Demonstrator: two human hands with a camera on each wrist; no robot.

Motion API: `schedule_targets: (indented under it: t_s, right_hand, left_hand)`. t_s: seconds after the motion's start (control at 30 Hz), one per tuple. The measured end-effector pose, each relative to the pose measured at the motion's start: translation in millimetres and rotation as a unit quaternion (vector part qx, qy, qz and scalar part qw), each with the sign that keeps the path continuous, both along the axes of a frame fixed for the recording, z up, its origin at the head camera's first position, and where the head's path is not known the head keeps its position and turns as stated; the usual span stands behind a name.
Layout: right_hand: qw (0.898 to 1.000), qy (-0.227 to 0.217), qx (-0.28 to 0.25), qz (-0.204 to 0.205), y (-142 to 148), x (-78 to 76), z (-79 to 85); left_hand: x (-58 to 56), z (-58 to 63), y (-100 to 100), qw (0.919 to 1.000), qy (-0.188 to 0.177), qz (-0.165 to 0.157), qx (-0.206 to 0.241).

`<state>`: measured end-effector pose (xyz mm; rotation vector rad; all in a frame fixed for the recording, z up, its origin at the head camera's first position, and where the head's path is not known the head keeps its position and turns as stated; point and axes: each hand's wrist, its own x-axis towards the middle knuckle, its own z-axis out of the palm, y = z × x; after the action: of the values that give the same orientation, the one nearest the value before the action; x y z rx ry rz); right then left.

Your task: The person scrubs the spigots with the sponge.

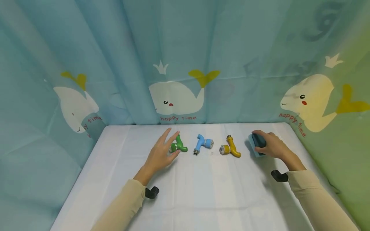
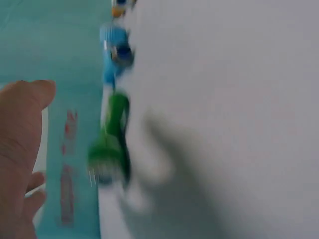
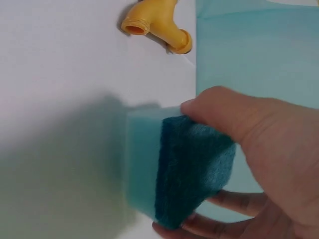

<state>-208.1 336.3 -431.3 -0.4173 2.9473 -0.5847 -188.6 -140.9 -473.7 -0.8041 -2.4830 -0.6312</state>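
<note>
In the head view my right hand [image 1: 273, 147] pinches a scrub sponge [image 1: 259, 140] at the table's back right. The sponge is light blue with a dark teal scouring pad; the right wrist view has my thumb on one side of the sponge [image 3: 192, 164] and fingers on the other. My left hand [image 1: 159, 155] hovers by a green toy-like tap [image 1: 182, 148], fingers spread and holding nothing. The left wrist view shows this green tap [image 2: 112, 142], blurred, beside the hand. Part of it is hidden behind my fingers in the head view.
A light blue tap [image 1: 200, 143] and a yellow tap [image 1: 233, 149] lie in a row between my hands. The white-covered table [image 1: 196, 189] ends at a blue curtain [image 1: 185, 38] printed with whales. Green curtain [image 1: 341, 160] borders the right side.
</note>
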Motion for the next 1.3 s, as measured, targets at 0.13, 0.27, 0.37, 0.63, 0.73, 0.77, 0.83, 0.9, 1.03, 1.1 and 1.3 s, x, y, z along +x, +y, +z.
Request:
schedule_targets:
  t_s: [0.13, 0.27, 0.37, 0.63, 0.73, 0.77, 0.83, 0.9, 1.03, 1.1, 1.3]
  right_hand:
    - [0.999, 0.029, -0.029, -0.008, 5.6, 17.6, -2.7]
    - [0.998, 0.052, -0.044, -0.016, 8.2, 33.8, -5.7]
    - [0.996, 0.062, -0.053, -0.018, 7.7, 43.6, -7.2]
    - [0.995, 0.077, -0.067, -0.02, 5.3, 61.0, -7.9]
    - [0.995, 0.074, -0.069, -0.024, 5.0, 65.6, -8.5]
    - [0.995, 0.072, -0.069, -0.024, 4.9, 67.0, -8.9]
    - [0.995, 0.067, -0.068, -0.023, 4.7, 69.9, -9.7]
    - [0.995, 0.067, -0.067, -0.022, 3.9, 71.7, -10.5]
    - [0.995, 0.075, -0.069, -0.023, 2.0, 70.7, -12.3]
    - [0.994, 0.077, -0.071, -0.022, 1.6, 69.1, -12.9]
    - [0.992, 0.095, -0.078, -0.011, 3.2, 66.5, -13.8]
  left_hand:
    - [-11.4, 7.5, 46.8, 0.9971, -0.051, -0.057, 0.002]
    - [-22.5, 11.6, 94.1, 0.9864, -0.122, -0.108, -0.017]
    - [-30.3, 10.5, 123.9, 0.9754, -0.178, -0.121, -0.046]
    - [-47.5, 4.1, 169.3, 0.9649, -0.214, -0.097, -0.117]
    - [-54.2, 1.5, 179.6, 0.9588, -0.241, -0.087, -0.124]
    - [-56.4, 0.2, 182.6, 0.9563, -0.25, -0.082, -0.128]
    - [-59.5, -1.8, 187.6, 0.9517, -0.269, -0.071, -0.131]
    - [-61.6, -3.5, 190.8, 0.947, -0.288, -0.065, -0.126]
    - [-63.7, -3.7, 191.8, 0.9448, -0.311, -0.05, -0.09]
    - [-64.3, -2.9, 190.1, 0.9464, -0.312, -0.04, -0.073]
    - [-61.7, 3.9, 176.1, 0.9493, -0.313, -0.029, 0.014]
